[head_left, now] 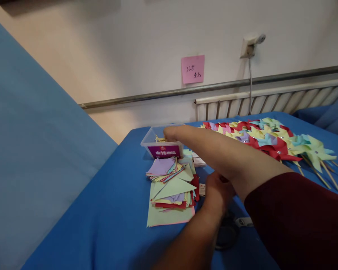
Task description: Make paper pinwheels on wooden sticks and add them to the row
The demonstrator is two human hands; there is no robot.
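My right hand point(173, 132), its arm in a dark red sleeve, reaches across to a clear plastic tub point(153, 144) with a purple label. Its fingers dip into the tub near some thin yellowish sticks point(159, 139), and their grip is hidden. Beneath that forearm is my left hand point(217, 187), close to a small printed box point(202, 189); its fingers are mostly covered. In front of the tub lie a stack of coloured paper squares point(163, 167) and loose cut paper pieces point(173, 189) on larger pale green sheets point(169, 218).
Many finished paper pinwheels point(278, 148) on sticks lie at the right of the blue-covered table point(115, 210). Black-handled scissors point(227, 235) rest below my arms. Behind are a radiator point(228, 107), a pipe point(146, 97) and a pink note point(193, 69). A blue cloth point(30, 131) hangs at left.
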